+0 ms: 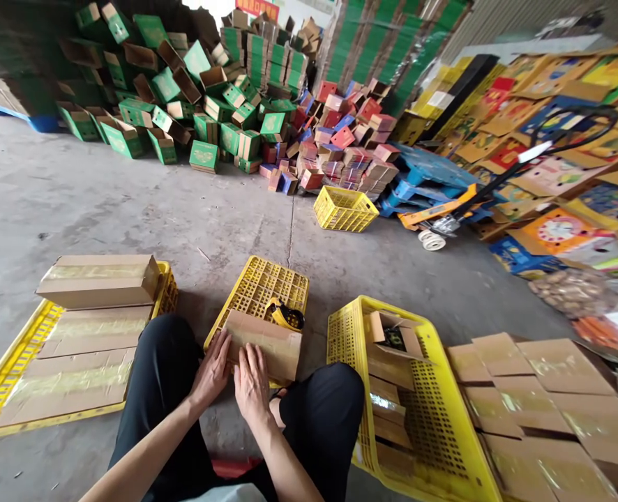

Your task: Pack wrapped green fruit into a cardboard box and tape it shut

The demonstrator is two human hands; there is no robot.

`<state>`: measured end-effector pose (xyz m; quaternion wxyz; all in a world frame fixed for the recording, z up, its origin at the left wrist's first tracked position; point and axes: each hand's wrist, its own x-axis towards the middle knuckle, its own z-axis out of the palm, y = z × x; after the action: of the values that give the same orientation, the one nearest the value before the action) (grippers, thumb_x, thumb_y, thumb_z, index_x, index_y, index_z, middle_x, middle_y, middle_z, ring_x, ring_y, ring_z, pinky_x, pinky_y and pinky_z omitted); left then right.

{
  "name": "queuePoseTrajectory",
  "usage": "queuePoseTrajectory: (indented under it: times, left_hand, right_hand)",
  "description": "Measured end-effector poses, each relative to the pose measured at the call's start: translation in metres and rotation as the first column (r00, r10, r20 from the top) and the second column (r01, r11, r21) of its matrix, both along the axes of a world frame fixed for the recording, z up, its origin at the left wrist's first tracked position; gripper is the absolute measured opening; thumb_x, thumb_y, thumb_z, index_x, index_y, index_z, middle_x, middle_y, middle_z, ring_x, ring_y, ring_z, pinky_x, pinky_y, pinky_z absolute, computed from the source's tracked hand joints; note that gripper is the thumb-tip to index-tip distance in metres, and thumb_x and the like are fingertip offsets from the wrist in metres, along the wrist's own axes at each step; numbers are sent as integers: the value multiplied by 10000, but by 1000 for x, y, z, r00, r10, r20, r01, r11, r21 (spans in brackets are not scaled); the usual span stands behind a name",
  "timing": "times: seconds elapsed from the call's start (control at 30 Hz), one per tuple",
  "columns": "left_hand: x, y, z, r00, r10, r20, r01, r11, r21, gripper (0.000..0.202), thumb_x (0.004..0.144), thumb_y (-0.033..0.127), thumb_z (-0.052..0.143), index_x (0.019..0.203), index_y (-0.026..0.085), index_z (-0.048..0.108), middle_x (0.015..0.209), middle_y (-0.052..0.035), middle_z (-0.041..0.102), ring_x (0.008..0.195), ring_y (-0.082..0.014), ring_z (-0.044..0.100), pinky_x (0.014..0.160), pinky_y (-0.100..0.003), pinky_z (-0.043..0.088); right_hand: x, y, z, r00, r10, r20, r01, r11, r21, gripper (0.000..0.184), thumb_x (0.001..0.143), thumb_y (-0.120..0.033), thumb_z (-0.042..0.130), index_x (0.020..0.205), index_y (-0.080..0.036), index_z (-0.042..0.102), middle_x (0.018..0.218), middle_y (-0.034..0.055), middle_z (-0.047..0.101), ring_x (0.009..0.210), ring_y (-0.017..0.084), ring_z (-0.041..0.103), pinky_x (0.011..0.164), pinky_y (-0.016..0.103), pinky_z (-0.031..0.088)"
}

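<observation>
A closed cardboard box (272,343) with a strip of tape along it lies on an upturned yellow crate (259,279) between my knees. At the box's left end rests my left hand (212,369), its fingers stretched out along the edge. My right hand (251,380) lies with flat fingers on the near side of the same box. Neither hand is wrapped round anything. Just behind the box, a yellow and black tape dispenser (287,314) sits on the crate. To my left, taped boxes (97,279) fill a yellow crate (167,286).
On my right, a yellow crate (424,321) holds several cardboard boxes, one open at the top (395,335). Taped boxes (539,404) stand beyond it. Farther off are a yellow crate (345,209), a pallet jack (460,209), blue pallets (424,171) and heaped green boxes (204,155).
</observation>
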<state>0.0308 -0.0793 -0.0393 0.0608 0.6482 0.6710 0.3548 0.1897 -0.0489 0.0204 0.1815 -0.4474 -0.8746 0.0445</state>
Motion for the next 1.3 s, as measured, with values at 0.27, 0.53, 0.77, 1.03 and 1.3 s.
queuePoseTrajectory:
  times: [0.27,0.53,0.77,1.03,1.3]
  left_hand:
    - [-1,6,3,980,96,177,-96,995,-10,672,971,91,421,1634,202,416,1588,-158,523,1508,-305,503,1173,-514,537]
    - [-5,10,18,924,105,369,-111,994,-4,607,980,130,429,1580,201,472,1479,-153,600,1397,-272,603,1166,-477,541]
    - [-5,4,25,929,71,362,-64,997,-30,664,1017,159,427,1673,226,344,1602,-154,508,1495,-291,523,1224,-501,483]
    - [-10,-7,25,970,-10,245,31,996,-81,809,994,151,459,1738,310,184,1683,-127,388,1526,-327,483,1157,-467,556]
    - [-11,-1,13,999,42,29,-42,999,19,776,988,109,443,1714,292,240,1542,-152,497,1588,-410,339,1205,-652,469]
  right_hand:
    - [-18,27,21,991,122,-50,-127,987,-99,441,1086,-207,439,1461,-133,659,1404,142,697,1310,312,603,1139,465,538]
    - [-50,41,30,985,158,68,-144,975,-169,422,1095,-226,399,1423,-168,658,1342,144,704,1138,288,622,1016,453,535]
    - [-67,47,34,981,98,167,-50,963,-266,550,1091,-226,376,1634,-161,435,1517,176,604,1298,335,553,1080,511,464]
    - [-71,31,16,997,-38,69,49,985,-165,512,1107,-250,377,1604,-176,479,1447,159,654,1197,297,615,979,453,535]
    - [-11,33,14,976,-219,2,218,973,-78,483,1107,-368,468,1542,-185,571,1454,162,668,1270,317,625,1091,514,510]
